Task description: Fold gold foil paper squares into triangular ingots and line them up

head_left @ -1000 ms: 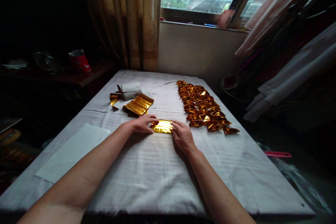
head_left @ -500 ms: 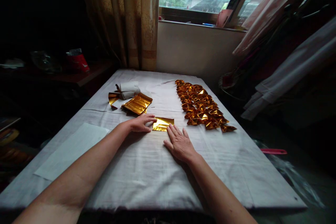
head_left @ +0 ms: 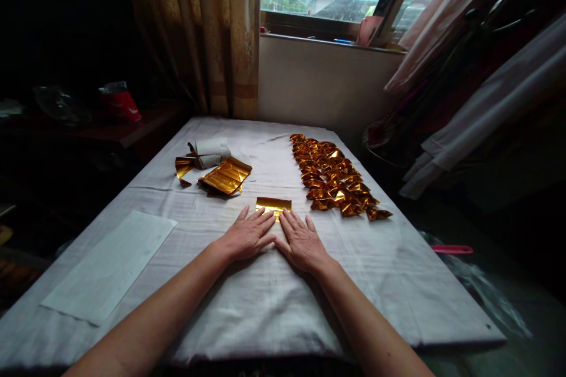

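Note:
A small gold foil sheet (head_left: 273, 205) lies flat on the white cloth of the table (head_left: 247, 300). My left hand (head_left: 248, 235) and my right hand (head_left: 301, 241) rest palm down side by side just in front of it, fingers spread, with their fingertips on the sheet's near edge. Neither hand grips anything. A stack of unfolded gold foil sheets (head_left: 226, 176) lies to the far left of the hands. Several folded gold foil pieces (head_left: 335, 178) sit in rows to the far right.
A white paper sheet (head_left: 108, 264) lies on the table's left side. A white roll (head_left: 209, 152) and a gold scrap (head_left: 181, 168) sit behind the stack. Curtains, a windowsill and hanging cloth surround the table; a dark shelf holds a red packet (head_left: 119, 103).
My left hand left the sheet's left edge and came down flat beside my right hand. The right hand earlier let go of the right edge. The sheet now shows shorter, seemingly folded.

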The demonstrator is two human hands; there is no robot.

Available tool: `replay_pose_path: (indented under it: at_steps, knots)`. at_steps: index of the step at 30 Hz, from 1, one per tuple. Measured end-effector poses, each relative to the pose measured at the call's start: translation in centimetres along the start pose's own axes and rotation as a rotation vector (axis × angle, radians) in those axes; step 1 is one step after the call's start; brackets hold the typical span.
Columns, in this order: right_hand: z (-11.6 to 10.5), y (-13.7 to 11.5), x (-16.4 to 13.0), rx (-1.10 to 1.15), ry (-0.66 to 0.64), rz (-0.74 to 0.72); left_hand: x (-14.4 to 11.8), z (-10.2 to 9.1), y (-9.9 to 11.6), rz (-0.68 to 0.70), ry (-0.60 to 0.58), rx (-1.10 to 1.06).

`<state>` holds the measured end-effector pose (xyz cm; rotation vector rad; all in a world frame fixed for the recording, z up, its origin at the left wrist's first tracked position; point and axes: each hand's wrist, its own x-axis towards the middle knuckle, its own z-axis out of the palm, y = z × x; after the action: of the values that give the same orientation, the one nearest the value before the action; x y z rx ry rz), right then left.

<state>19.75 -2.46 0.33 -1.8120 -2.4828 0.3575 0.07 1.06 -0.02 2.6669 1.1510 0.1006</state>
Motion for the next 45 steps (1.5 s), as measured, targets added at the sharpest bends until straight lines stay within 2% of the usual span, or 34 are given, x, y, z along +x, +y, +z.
replay_pose_path:
  at_steps: [6, 9, 12, 15, 17, 19, 23, 27, 33, 37, 40, 43, 45]
  knots:
    - [-0.1, -0.1, -0.1, -0.002, 0.015, 0.011, -2.3, -0.4, -1.9, -0.046, -0.017, 0.023]
    - [-0.3, -0.4, 0.0, -0.016, 0.041, 0.019, -2.9, -0.5, -2.5, -0.060, 0.019, 0.012]
    - [-0.8, -0.9, 0.5, -0.057, 0.127, 0.014, -2.6, -0.5, -2.7, -0.062, 0.141, -0.021]
    - [-1.6, -1.5, 1.6, -0.130, 0.191, 0.014, -1.8, -0.6, -3.0, -0.082, 0.332, -0.090]
    - [-2.3, -1.8, 2.5, -0.177, 0.166, -0.013, -1.3, -0.5, -3.2, -0.098, 0.424, -0.119]
    - [-2.8, -2.0, 3.4, -0.199, 0.126, -0.074, -0.9, -0.3, -3.4, -0.111, 0.461, -0.121]
    - [-3.3, -1.8, 4.4, -0.198, 0.084, -0.184, -0.6, 0.0, -3.7, -0.131, 0.475, -0.108]
    - [-3.3, -1.6, 4.9, -0.197, 0.074, -0.219, -0.3, -0.4, -3.8, -0.141, 0.452, -0.074]
    - [-3.3, -1.2, 5.9, -0.173, 0.078, -0.221, 0.8, -2.3, -3.7, -0.137, 0.278, 0.114]
    - [-3.1, -0.5, 6.3, -0.132, 0.105, -0.241, 1.7, -2.7, -3.6, -0.116, 0.266, 0.151]
    - [-2.9, 0.0, 5.6, -0.077, 0.187, -0.141, 2.2, -2.6, -3.5, -0.100, 0.265, 0.169]
    - [-2.6, 0.2, 4.5, 0.030, 0.284, 0.193, 2.3, -2.5, -3.4, -0.089, 0.258, 0.185]
    - [-2.3, 0.2, 3.9, 0.067, 0.277, 0.293, 2.4, -2.5, -3.2, -0.091, 0.254, 0.195]
